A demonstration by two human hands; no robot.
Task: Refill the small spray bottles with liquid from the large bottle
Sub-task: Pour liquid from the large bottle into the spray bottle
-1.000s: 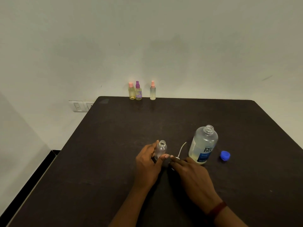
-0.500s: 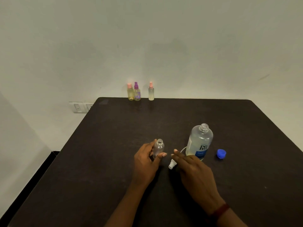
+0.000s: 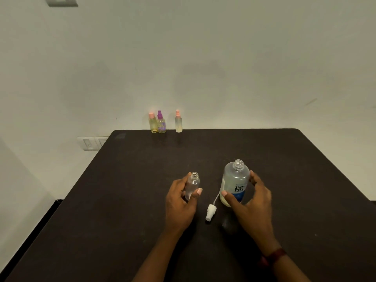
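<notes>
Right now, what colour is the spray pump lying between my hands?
White. The spray pump shows best in the head view, the only view here.

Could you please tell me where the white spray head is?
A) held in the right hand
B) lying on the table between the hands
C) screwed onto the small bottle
B: the white spray head lies on the table between the left hand and right hand, off the open-necked small bottle.

Right hand, earlier at the white spray head, now around the large bottle.
</notes>
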